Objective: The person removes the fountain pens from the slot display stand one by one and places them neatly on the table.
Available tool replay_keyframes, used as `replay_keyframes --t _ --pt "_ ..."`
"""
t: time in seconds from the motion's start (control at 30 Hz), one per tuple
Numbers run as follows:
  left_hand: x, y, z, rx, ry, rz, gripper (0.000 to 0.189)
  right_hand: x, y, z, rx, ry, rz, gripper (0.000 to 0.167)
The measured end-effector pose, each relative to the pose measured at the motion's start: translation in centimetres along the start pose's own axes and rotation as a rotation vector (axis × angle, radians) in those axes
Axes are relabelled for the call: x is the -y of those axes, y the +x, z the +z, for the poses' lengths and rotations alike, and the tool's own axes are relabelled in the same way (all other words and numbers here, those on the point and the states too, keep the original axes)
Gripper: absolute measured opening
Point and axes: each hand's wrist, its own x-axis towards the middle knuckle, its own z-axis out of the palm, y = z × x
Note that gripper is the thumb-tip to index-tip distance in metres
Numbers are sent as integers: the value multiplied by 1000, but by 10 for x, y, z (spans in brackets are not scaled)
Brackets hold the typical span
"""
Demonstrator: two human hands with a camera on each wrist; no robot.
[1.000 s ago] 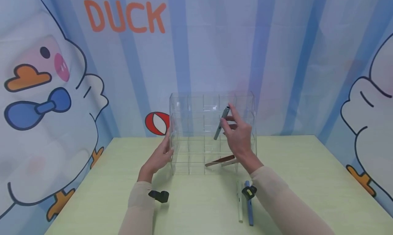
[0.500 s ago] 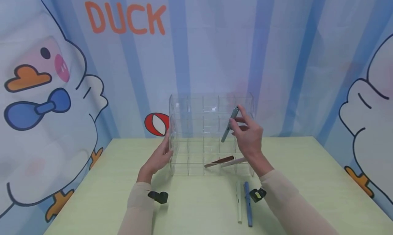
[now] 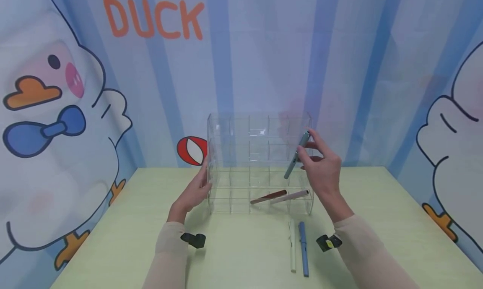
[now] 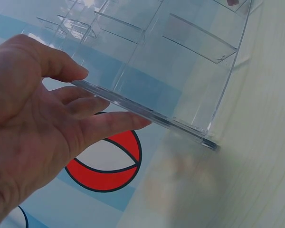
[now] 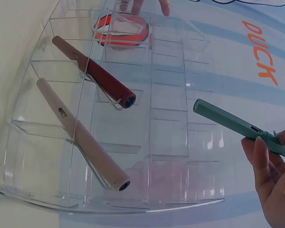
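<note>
A clear acrylic rack (image 3: 240, 184) with rows of compartments stands upright on the table. My left hand (image 3: 194, 193) holds its left side wall, thumb at the edge and fingers along the outside (image 4: 104, 126). In my right hand (image 3: 322, 171) a teal pen (image 3: 296, 154) is pinched between thumb and fingers. It slants in front of the rack's right-hand columns, lower end toward the left. A dark red pen (image 3: 268, 196) and a pale pink pen (image 3: 289, 196) lie slanted in the bottom row; in the right wrist view their clips show.
On the table (image 3: 241, 251) in front of the rack, a white pen (image 3: 292, 247) and a blue pen (image 3: 304, 249) lie side by side, near my right forearm. A striped backdrop with cartoon ducks (image 3: 45, 154) hangs close behind the rack and along both sides.
My right hand has moved to the right and slightly down with the teal pen, uncovering more of the pale pink pen. The left hand stays at the rack's side.
</note>
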Motion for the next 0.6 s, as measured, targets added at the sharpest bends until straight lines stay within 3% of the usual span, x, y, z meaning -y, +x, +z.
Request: replay_keyframes --t 0.3,0.6 --pt "1 -2 0 -8 5 0 83 1 -7 -19 73 -68 45 53" --pt "2 -1 1 -1 -13 -9 85 1 -12 -34 241 -213 98 53"
